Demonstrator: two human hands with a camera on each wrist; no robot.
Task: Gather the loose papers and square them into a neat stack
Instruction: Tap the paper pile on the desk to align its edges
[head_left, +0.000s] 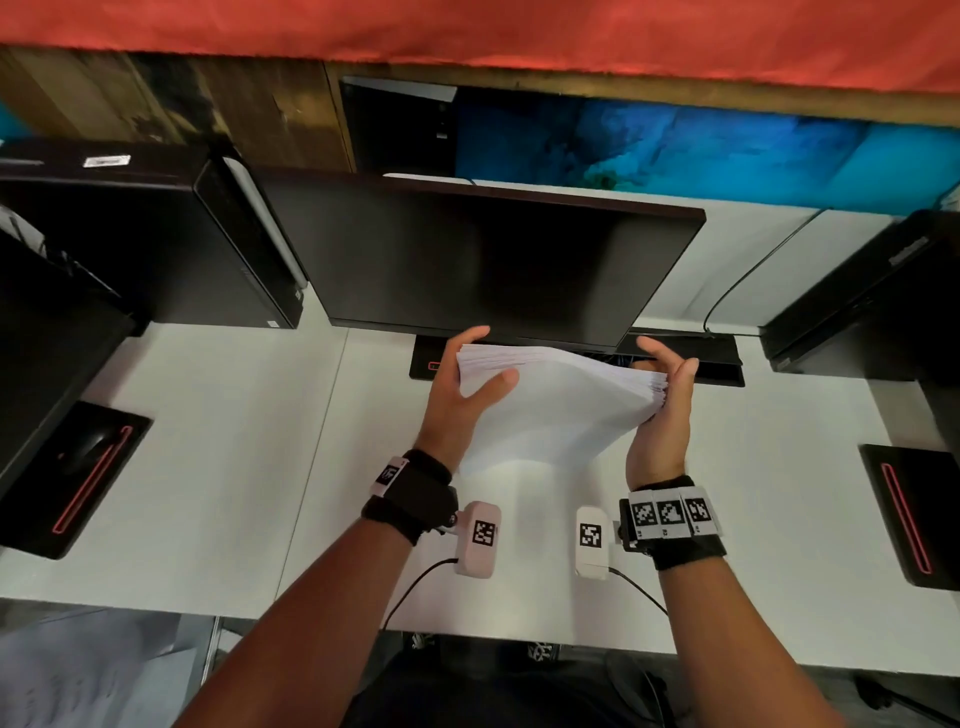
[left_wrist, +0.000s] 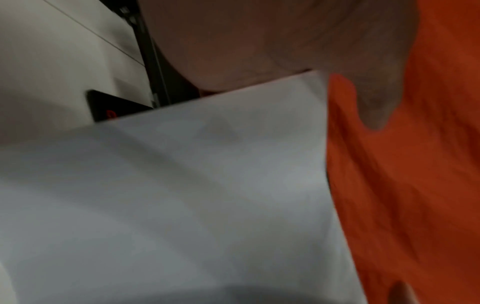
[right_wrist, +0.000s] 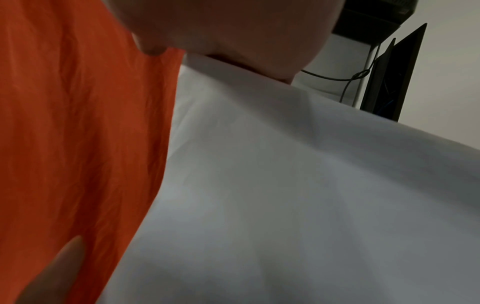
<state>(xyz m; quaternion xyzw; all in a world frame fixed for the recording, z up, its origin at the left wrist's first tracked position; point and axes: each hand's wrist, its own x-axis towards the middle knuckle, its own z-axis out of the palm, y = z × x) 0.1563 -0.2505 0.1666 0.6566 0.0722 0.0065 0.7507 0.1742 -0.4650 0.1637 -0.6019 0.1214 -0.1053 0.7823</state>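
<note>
A thick stack of white papers (head_left: 556, 410) stands tilted with its lower edge on the white desk (head_left: 234, 467), just in front of the monitor. My left hand (head_left: 462, 374) grips its left edge, thumb across the front sheet and fingers behind. My right hand (head_left: 665, 410) cups the fanned, uneven right edge, thumb up and fingers curled behind the top. In the left wrist view, the papers (left_wrist: 182, 195) fill the frame below my left hand (left_wrist: 259, 41). The right wrist view likewise has the papers (right_wrist: 298, 195) under my right hand (right_wrist: 233, 26).
A dark monitor (head_left: 493, 260) stands right behind the stack, its base (head_left: 691, 358) beside my right hand. Black computer cases sit at the left (head_left: 156, 244) and right (head_left: 872, 301). A mouse on a pad (head_left: 88, 467) lies left, another black pad (head_left: 914, 514) right.
</note>
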